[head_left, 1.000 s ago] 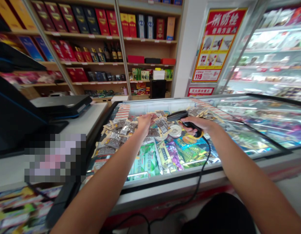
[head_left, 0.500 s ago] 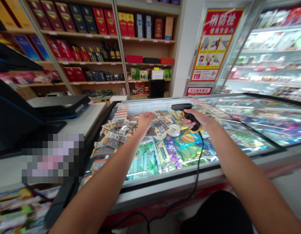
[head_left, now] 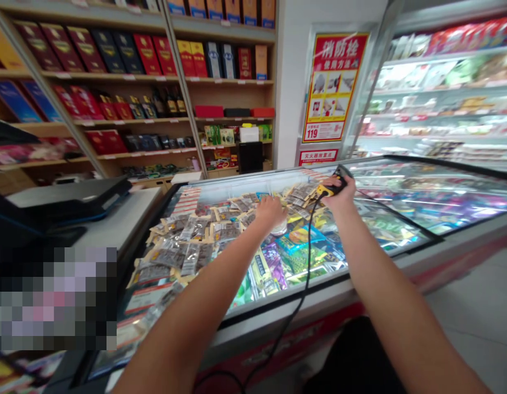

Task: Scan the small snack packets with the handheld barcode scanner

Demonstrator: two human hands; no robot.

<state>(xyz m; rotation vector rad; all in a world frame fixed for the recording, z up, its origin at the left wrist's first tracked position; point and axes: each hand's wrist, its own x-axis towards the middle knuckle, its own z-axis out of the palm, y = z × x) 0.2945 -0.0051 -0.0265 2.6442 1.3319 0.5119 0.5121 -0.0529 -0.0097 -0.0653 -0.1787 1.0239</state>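
Gripping a scanner (head_left: 332, 189), the right hand (head_left: 347, 194) hangs over a glass-topped freezer (head_left: 319, 300); the left hand's (head_left: 271, 210) grasp is unclear; boxes (head_left: 147, 53) line shelves (head_left: 109, 76).

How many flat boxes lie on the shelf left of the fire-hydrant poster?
3: red box at left, black box in the middle, orange-red box at right; others behind would be hidden.

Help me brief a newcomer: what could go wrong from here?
The cable runs from the scanner in the right hand over the freezer's edge, so it might snag. The packets overlap in a heap by the left hand; a careless reach could shift some.
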